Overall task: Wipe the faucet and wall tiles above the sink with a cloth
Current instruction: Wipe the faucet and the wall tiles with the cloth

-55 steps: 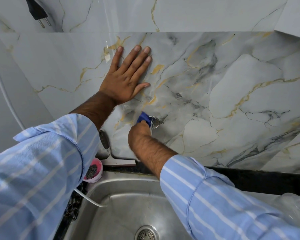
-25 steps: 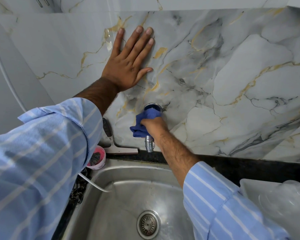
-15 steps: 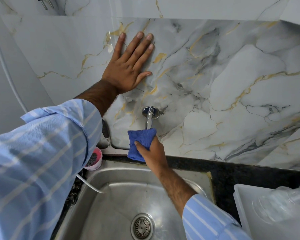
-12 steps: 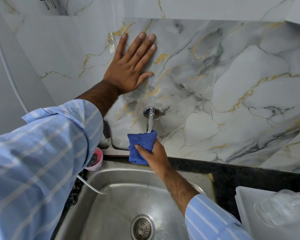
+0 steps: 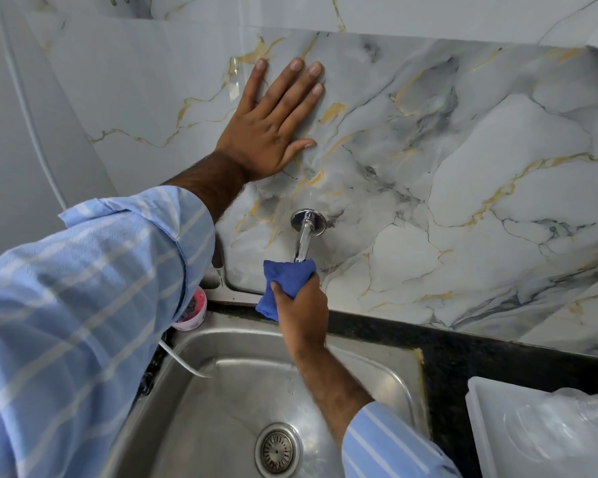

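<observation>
A chrome faucet (image 5: 304,236) sticks out of the marble-patterned wall tiles (image 5: 463,160) above the steel sink (image 5: 377,367). My right hand (image 5: 302,310) grips a folded blue cloth (image 5: 285,281) wrapped around the faucet's lower end, which is hidden inside the cloth. My left hand (image 5: 273,125) lies flat on the tiles up and to the left of the faucet, fingers spread, holding nothing.
A pink cup (image 5: 194,308) stands at the sink's back left corner, with a squeegee (image 5: 227,288) partly hidden behind my left sleeve. A white tray (image 5: 484,426) with clear plastic sits on the black counter (image 5: 480,353) at the right. The drain (image 5: 277,451) is at the bottom.
My right hand has slid the blue cloth down the faucet from its wall base to its lower end. My left hand has stayed pressed on the tiles.
</observation>
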{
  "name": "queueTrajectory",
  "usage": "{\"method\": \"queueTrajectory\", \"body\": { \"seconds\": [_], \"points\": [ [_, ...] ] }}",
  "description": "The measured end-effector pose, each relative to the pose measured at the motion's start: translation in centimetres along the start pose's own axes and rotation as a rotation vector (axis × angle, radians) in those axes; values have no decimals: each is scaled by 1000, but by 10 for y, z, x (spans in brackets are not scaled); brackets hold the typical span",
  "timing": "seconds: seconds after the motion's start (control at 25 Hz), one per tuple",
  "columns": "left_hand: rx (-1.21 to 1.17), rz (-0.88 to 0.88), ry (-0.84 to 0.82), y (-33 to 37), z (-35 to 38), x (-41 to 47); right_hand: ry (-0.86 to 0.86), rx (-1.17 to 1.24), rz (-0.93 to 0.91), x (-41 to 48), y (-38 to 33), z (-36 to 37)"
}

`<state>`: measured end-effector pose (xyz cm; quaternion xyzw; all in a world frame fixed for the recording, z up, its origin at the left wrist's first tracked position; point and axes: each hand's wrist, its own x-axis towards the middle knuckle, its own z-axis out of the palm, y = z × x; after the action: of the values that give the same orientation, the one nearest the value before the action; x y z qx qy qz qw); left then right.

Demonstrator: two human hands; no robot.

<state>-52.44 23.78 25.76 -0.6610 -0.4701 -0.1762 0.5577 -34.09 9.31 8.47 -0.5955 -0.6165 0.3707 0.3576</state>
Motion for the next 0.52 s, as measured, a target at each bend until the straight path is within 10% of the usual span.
{"method": "queueTrajectory", "body": {
  "seconds": [0.08, 0.24, 0.52],
  "points": [
    [4, 6, -3, 0, 1, -1, 29, 11, -67, -1, 7, 2],
    [-5, -6, 2, 0, 3, -1, -456, 473, 130, 32, 14, -18],
    [-5, -5, 2, 1, 7, -2, 0, 158, 22, 34, -20, -1]
  ]
}}
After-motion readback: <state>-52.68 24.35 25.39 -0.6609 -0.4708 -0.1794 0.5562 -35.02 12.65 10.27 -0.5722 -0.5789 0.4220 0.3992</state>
